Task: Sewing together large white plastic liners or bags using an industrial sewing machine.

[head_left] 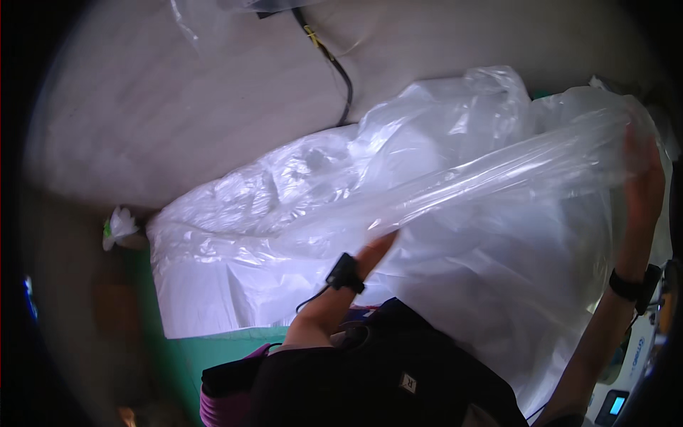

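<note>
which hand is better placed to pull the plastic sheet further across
Probably the right hand: it is raised at the far edge of the clear plastic sheet, seemingly gripping it through the film. The left hand is mostly hidden under the sheet's middle fold.

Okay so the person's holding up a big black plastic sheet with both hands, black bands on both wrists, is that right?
Not quite. The head view shows the plastic sheet is clear and see-through, not black. The rest holds: the left hand and right hand both hold it up, with a black band on each wrist.
</note>
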Demonstrator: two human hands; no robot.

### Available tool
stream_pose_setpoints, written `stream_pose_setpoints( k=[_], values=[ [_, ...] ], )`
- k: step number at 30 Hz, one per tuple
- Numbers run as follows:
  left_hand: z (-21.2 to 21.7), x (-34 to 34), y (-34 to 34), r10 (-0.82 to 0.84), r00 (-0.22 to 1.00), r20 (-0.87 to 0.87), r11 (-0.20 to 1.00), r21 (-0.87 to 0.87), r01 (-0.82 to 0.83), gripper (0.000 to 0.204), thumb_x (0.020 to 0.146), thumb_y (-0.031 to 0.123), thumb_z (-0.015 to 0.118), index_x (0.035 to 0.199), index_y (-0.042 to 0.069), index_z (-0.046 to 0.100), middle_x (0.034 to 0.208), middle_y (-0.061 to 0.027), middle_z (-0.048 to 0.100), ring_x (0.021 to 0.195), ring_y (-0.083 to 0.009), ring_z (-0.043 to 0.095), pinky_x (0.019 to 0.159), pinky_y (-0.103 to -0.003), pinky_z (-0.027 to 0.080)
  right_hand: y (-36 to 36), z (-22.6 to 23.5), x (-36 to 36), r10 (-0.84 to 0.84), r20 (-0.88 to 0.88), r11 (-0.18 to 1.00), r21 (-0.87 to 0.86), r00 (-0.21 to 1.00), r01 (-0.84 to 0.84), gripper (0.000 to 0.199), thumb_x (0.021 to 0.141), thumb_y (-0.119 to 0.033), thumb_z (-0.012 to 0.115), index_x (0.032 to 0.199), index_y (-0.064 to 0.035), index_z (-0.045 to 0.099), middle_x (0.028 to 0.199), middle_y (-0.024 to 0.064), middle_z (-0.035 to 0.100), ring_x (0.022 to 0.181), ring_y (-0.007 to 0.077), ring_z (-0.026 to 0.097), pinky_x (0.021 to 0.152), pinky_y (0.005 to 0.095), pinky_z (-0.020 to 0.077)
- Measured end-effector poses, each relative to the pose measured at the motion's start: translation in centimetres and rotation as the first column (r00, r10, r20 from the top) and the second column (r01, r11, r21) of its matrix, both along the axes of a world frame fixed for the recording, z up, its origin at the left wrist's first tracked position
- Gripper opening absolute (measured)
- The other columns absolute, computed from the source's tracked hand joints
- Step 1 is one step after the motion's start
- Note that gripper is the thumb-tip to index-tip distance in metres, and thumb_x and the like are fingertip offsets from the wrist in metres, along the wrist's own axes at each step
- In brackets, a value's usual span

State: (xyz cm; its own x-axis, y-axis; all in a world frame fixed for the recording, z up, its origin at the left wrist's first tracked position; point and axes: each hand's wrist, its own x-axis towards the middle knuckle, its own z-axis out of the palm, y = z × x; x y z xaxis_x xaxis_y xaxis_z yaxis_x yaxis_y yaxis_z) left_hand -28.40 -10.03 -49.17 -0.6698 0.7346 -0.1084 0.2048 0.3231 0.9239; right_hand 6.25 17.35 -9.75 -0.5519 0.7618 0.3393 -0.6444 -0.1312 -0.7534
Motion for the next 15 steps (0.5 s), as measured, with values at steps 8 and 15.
stream_pose_setpoints(
  k=[8,15],
  values=[
    [14.9,-22.7,-1.1,0.029,0.999,0.022,0.866,0.498,-0.037,0.045,0.097,0.023,0.048,0.137,0.002,0.047,0.136,-0.0143,0.053,0.119,-0.0206,0.053,0.101,-0.034,0.042,-0.5,-2.1,7.3,-0.966,0.156,0.14,0.986,0.207,-0.09,0.043,0.102,-0.017,0.041,0.142,0.0016,0.042,0.141,0.0123,0.053,0.13,0.0199,0.05,0.112,0.0303,0.0353],
    [25.5,-18.1,7.7,-0.097,0.984,-0.148,0.667,0.724,0.175,0.042,0.099,0.022,0.046,0.136,0.003,0.048,0.135,-0.0133,0.054,0.116,-0.0193,0.055,0.097,-0.033,0.044,-1.1,-2.8,10.2,-0.404,0.026,0.896,-0.188,0.914,0.402,0.06,0.103,-0.019,0.037,0.152,0.005,0.011,0.16,0.0178,0.018,0.147,0.0274,0.02,0.122,0.0384,0.0164]
  ],
)
